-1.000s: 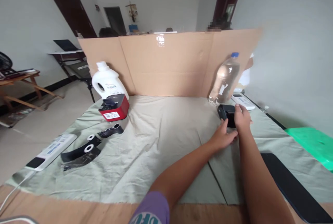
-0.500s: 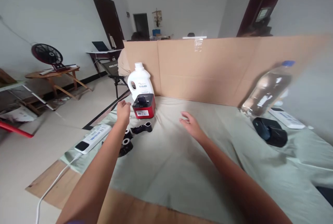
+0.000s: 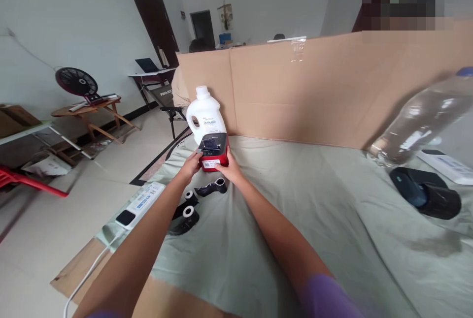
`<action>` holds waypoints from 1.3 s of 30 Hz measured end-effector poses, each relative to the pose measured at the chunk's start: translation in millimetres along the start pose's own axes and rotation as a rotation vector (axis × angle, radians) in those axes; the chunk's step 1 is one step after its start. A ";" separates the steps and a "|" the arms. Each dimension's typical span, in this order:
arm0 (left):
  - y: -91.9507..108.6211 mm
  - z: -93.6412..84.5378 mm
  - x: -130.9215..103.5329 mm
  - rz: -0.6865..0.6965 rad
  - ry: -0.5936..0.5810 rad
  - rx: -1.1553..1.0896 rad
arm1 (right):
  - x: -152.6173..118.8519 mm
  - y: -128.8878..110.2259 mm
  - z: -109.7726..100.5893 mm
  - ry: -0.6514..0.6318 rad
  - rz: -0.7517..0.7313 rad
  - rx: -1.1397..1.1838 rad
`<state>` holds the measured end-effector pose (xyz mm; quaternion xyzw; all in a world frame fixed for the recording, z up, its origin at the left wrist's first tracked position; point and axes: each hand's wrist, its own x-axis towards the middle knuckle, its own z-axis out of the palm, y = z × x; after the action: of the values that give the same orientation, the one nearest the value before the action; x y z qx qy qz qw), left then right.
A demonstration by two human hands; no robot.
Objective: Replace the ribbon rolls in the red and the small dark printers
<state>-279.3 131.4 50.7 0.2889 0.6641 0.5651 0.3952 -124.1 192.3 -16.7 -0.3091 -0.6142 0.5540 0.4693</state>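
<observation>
A small red box-shaped device with a black top (image 3: 215,143) stands on the green cloth, bearing a white label on its front; it looks like a label printer, though I cannot tell for sure. My left hand (image 3: 192,164) grips its left side. On its right side, my right hand (image 3: 231,166) has the thumb across the front near the label. Right behind the device is a white jug (image 3: 207,116) with a handle. Black ribbon rolls on white cores, one roll (image 3: 220,186) in front of the device and others (image 3: 189,213) closer to me, lie on the cloth.
A white power strip (image 3: 142,205) with a cable lies at the left table edge. Behind, a cardboard panel (image 3: 273,91) stands upright. At right are a clear plastic bottle (image 3: 417,116), a black device (image 3: 424,192) and a white strip-like item (image 3: 449,165).
Both hands have reached the red device and taken hold of its sides; the right hand came across from the right. The view has shifted slightly, with the bottle now farther right.
</observation>
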 end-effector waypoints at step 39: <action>-85.0 184.4 -196.4 0.491 -0.655 -0.149 | -234.0 -70.9 -201.5 0.447 -0.137 -0.499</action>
<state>-14.7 48.1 -2.5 0.5737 0.3718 0.5675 0.4588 157.2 46.6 -13.6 -0.4861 -0.6323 0.2722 0.5383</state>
